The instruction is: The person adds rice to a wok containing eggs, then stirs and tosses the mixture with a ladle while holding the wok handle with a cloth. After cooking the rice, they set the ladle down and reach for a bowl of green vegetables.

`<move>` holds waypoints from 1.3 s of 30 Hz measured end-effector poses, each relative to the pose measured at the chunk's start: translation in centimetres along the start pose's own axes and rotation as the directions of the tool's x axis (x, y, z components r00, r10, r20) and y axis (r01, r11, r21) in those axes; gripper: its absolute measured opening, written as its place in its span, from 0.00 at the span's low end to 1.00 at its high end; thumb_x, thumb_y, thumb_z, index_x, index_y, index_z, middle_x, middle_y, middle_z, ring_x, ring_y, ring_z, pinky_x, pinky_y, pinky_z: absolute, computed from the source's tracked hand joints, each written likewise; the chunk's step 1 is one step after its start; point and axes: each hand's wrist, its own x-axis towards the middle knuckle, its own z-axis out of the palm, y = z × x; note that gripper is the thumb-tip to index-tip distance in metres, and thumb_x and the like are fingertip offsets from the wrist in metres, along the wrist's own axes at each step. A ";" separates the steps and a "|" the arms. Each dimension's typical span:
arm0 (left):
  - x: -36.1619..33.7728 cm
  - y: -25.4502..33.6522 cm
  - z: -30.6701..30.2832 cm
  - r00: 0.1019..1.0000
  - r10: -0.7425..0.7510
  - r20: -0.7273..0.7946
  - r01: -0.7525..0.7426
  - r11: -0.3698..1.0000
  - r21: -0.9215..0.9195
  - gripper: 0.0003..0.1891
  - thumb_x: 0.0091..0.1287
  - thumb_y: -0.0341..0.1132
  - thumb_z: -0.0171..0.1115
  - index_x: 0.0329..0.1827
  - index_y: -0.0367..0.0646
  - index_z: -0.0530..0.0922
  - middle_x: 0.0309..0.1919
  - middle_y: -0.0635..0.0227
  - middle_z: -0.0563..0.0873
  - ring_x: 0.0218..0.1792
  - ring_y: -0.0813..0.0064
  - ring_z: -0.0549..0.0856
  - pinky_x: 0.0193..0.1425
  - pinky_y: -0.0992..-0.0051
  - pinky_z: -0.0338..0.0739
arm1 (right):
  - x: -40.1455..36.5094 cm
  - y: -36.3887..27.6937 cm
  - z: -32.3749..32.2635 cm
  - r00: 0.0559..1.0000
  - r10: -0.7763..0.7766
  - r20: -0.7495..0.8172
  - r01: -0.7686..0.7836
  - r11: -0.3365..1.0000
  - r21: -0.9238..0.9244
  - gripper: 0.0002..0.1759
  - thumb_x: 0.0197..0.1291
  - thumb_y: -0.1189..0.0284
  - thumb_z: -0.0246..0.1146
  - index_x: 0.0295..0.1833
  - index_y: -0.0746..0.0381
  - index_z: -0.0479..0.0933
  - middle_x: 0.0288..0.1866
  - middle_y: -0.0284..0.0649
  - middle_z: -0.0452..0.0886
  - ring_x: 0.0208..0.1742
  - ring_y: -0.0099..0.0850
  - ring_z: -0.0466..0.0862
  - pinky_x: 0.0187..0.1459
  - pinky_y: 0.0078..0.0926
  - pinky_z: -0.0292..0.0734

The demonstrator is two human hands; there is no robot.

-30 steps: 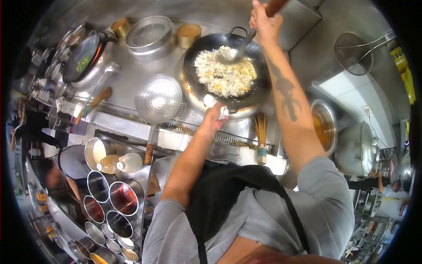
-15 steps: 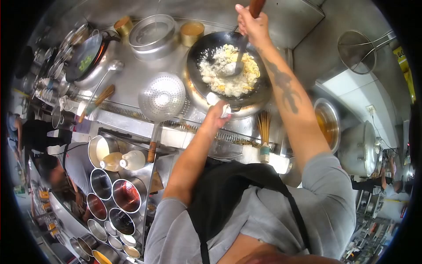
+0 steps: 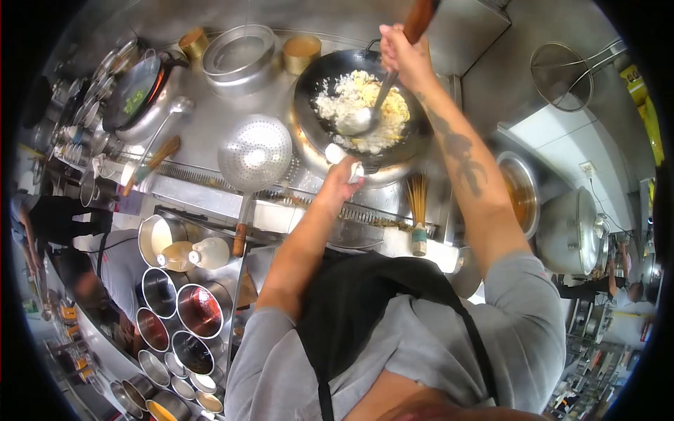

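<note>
Ahead of me a black wok (image 3: pixel 309 105) sits on the burner, holding white rice mixed with yellow egg (image 3: pixel 382 105). My left hand (image 3: pixel 340 180) is closed around a white cloth (image 3: pixel 335 154) at the wok's near rim; the wok's grip itself is hidden beneath cloth and fingers. Over the far right side of the wok, my right hand (image 3: pixel 408 57) is wrapped round the shaft of a ladle (image 3: pixel 385 90), just below its wooden handle (image 3: pixel 420 19). The ladle's bowl rests among the rice, left of the middle.
A perforated strainer (image 3: pixel 254 151) lies left of the wok. Bamboo brushes (image 3: pixel 417 203) stand at the counter's front edge. Several sauce pots (image 3: pixel 200 309) are at lower left, near another person (image 3: pixel 116 266). A wire skimmer (image 3: pixel 562 76) and a large lidded pot (image 3: pixel 567 231) are on the right.
The ladle's bowl has moved left and slightly toward me through the rice, and its shaft slants more. My left hand stays at the rim. The whole view has shifted slightly.
</note>
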 end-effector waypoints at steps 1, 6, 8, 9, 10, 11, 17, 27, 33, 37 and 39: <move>-0.3 0.1 0.3 0.999 0.005 -0.032 -0.005 1.000 0.018 0.08 0.65 0.37 0.58 0.43 0.46 0.74 0.34 0.66 0.79 0.32 0.71 0.78 0.26 0.71 0.74 | -0.1 -1.1 0.8 0.999 -0.038 -0.037 0.036 0.998 -0.055 0.17 0.63 0.70 0.60 0.23 0.59 0.63 0.16 0.29 0.63 0.13 0.19 0.62 0.18 0.21 0.62; -0.2 0.4 0.4 1.000 -0.002 -0.031 0.003 1.000 0.027 0.06 0.66 0.38 0.57 0.41 0.48 0.73 0.32 0.69 0.79 0.32 0.72 0.78 0.26 0.71 0.73 | 0.7 1.5 0.9 0.978 -0.198 -0.065 0.201 0.978 0.054 0.16 0.62 0.70 0.62 0.24 0.58 0.65 0.16 0.30 0.65 0.11 0.18 0.63 0.16 0.21 0.61; -0.2 0.2 0.4 1.000 -0.014 -0.022 0.015 0.999 0.030 0.06 0.66 0.38 0.57 0.41 0.49 0.73 0.31 0.70 0.79 0.32 0.73 0.78 0.27 0.72 0.73 | 1.5 2.4 0.8 0.997 -0.066 -0.042 0.068 0.997 0.025 0.16 0.61 0.69 0.64 0.25 0.57 0.65 0.16 0.29 0.66 0.11 0.17 0.62 0.15 0.21 0.60; 0.0 0.2 0.3 1.000 -0.012 -0.012 0.012 0.999 0.035 0.06 0.66 0.38 0.57 0.41 0.49 0.73 0.31 0.70 0.79 0.32 0.73 0.78 0.27 0.72 0.73 | 1.5 0.5 1.4 0.999 -0.026 -0.036 0.026 1.000 0.001 0.16 0.61 0.69 0.64 0.25 0.57 0.66 0.16 0.29 0.66 0.11 0.17 0.62 0.14 0.21 0.60; 0.0 0.1 0.1 1.000 -0.015 -0.007 0.015 0.999 0.037 0.06 0.66 0.38 0.57 0.41 0.49 0.73 0.31 0.70 0.79 0.32 0.73 0.78 0.27 0.72 0.73 | 1.2 -1.2 1.9 0.999 0.022 -0.033 -0.023 1.000 -0.022 0.16 0.61 0.69 0.64 0.25 0.57 0.66 0.16 0.29 0.66 0.11 0.17 0.62 0.14 0.21 0.59; 0.1 0.3 0.2 1.000 -0.015 -0.015 0.015 0.999 0.040 0.06 0.65 0.37 0.57 0.41 0.49 0.73 0.31 0.70 0.79 0.33 0.73 0.78 0.28 0.72 0.73 | 0.7 -2.7 2.1 1.000 0.014 -0.024 -0.015 0.999 -0.031 0.16 0.60 0.69 0.65 0.25 0.56 0.65 0.16 0.28 0.66 0.10 0.17 0.62 0.14 0.20 0.59; -1.0 0.5 0.9 0.998 0.002 -0.057 0.000 0.999 0.035 0.08 0.65 0.37 0.57 0.45 0.47 0.74 0.38 0.67 0.80 0.37 0.69 0.77 0.30 0.69 0.75 | 0.6 1.6 -1.5 0.992 -0.012 -0.122 -0.005 0.990 -0.140 0.13 0.61 0.70 0.64 0.27 0.59 0.68 0.17 0.30 0.68 0.14 0.20 0.68 0.20 0.24 0.68; -4.8 -0.5 2.1 0.998 -0.043 -0.043 0.041 0.998 -0.038 0.04 0.67 0.34 0.55 0.42 0.47 0.74 0.33 0.68 0.79 0.32 0.73 0.78 0.28 0.73 0.75 | -1.2 1.5 -5.6 0.957 -0.001 -0.290 -0.093 0.947 -0.308 0.15 0.61 0.66 0.63 0.26 0.64 0.74 0.18 0.35 0.73 0.16 0.22 0.68 0.20 0.24 0.65; -15.2 -1.1 4.8 0.990 -0.130 -0.058 0.124 0.987 -0.098 0.05 0.70 0.35 0.51 0.42 0.48 0.74 0.34 0.68 0.79 0.34 0.74 0.78 0.28 0.76 0.74 | 3.6 -7.1 -7.5 0.861 -0.144 -0.488 0.114 0.989 -0.089 0.16 0.61 0.66 0.63 0.22 0.60 0.71 0.14 0.33 0.71 0.12 0.26 0.70 0.12 0.24 0.63; -10.1 -2.3 1.0 0.999 0.029 0.019 -0.029 0.999 0.029 0.09 0.68 0.37 0.55 0.47 0.45 0.74 0.36 0.68 0.81 0.39 0.75 0.80 0.35 0.74 0.77 | 1.5 -0.1 -3.8 0.848 -0.162 -0.504 0.098 0.984 -0.150 0.14 0.61 0.67 0.63 0.26 0.61 0.72 0.16 0.34 0.71 0.11 0.25 0.71 0.13 0.25 0.64; -11.6 -5.5 -2.2 1.000 -0.008 -0.021 0.010 0.996 0.092 0.12 0.67 0.37 0.57 0.50 0.44 0.74 0.38 0.67 0.82 0.42 0.74 0.80 0.39 0.73 0.78 | 2.2 -1.1 -3.7 0.873 -0.237 -0.427 0.209 0.972 -0.111 0.12 0.60 0.68 0.63 0.28 0.61 0.72 0.16 0.34 0.72 0.12 0.24 0.71 0.13 0.24 0.65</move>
